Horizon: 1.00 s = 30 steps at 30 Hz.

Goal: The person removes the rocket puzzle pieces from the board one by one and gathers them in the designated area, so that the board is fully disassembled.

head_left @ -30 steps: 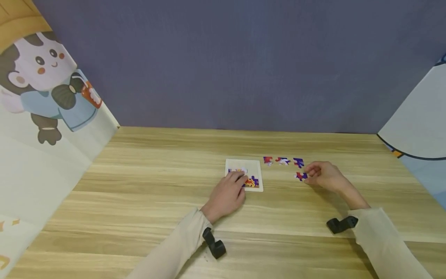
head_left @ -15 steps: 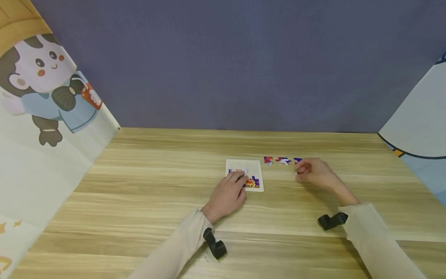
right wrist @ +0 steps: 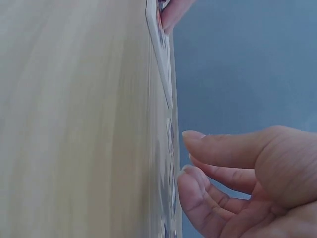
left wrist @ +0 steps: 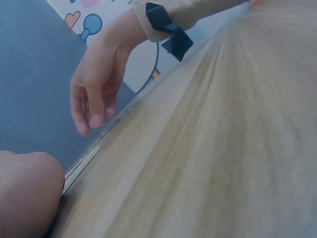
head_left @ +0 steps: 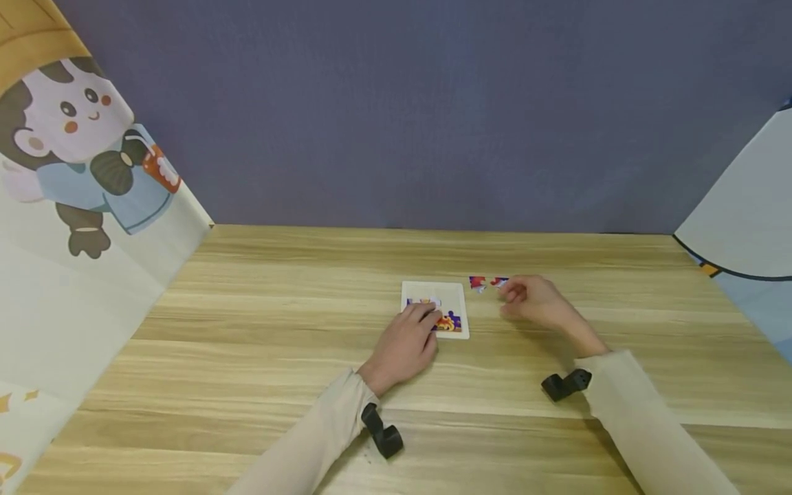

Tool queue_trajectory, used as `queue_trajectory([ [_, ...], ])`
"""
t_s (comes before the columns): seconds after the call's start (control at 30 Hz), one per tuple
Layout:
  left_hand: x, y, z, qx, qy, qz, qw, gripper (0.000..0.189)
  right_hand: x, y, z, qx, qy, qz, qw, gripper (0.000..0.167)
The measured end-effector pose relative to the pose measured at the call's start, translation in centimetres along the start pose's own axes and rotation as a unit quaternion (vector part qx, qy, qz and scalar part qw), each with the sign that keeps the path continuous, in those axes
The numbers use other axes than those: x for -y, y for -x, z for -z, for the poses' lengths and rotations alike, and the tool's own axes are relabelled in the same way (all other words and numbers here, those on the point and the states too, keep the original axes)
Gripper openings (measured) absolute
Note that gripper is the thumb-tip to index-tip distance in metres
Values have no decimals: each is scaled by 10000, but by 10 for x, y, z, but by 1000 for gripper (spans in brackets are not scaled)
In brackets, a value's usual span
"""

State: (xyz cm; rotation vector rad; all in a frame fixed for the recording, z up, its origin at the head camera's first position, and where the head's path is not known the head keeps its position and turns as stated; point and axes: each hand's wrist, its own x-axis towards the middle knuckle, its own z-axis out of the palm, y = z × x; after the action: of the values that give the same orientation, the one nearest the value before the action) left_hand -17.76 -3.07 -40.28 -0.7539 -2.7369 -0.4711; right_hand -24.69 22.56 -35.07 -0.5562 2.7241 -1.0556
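Note:
My left hand rests on a white square puzzle tray, its fingers over the lower left part. Purple and orange puzzle pieces lie in the tray's lower part, partly covered by that hand. To the right, my right hand hovers low over the table with fingers loosely bent. In the right wrist view, a gap shows between the thumb and fingers, with nothing held. A red and purple puzzle piece lies beside the tray, and a second puzzle piece shows at the right fingertips. Other loose pieces are hidden behind the right hand.
The wood-grain table spreads around the tray and ends at a dark blue-grey back wall. A cartoon-printed panel stands at the left, another printed panel at the right. Black cameras sit on both wrists.
My right hand has moved left along the loose puzzle pieces, from the rightmost ones toward the tray, and now covers those it uncovered before. The left hand stays on the tray.

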Motion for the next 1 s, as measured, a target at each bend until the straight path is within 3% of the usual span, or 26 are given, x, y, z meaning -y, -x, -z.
queue_trajectory([
  [1.0, -3, 3, 0, 43, -15, -68, 10000, 38, 38, -27, -50, 418, -265, 326, 9982, 22],
])
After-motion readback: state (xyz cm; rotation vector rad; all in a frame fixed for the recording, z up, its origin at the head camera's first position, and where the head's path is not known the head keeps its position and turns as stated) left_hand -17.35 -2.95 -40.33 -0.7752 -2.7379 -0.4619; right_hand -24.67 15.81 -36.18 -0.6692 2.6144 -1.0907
